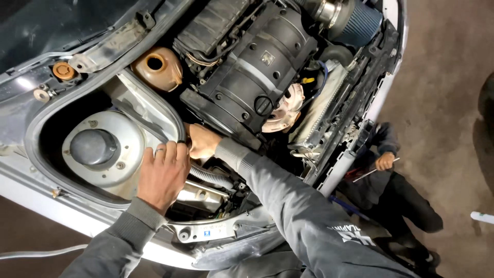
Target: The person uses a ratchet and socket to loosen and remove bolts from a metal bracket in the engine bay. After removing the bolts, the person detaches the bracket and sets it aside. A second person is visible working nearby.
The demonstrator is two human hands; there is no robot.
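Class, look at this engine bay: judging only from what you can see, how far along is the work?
Done: the coolant tank stands uncapped. In hand: the left hand rests on the inner wing edge, and the right hand reaches down beside the engine cover, above a ribbed hose. Left: nothing looks removed; what the right hand grips is hidden.

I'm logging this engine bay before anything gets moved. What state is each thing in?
Brownish translucent coolant reservoir: cap off, neck open.
Round black oil filler cap: in place on the engine cover.
Grey ribbed corrugated hose: lying below the right hand.
Left hand: flat, palm down on the bay edge.
Right hand: reaching under the engine cover, fingers hidden.
Blue cone air filter: fitted on its pipe.
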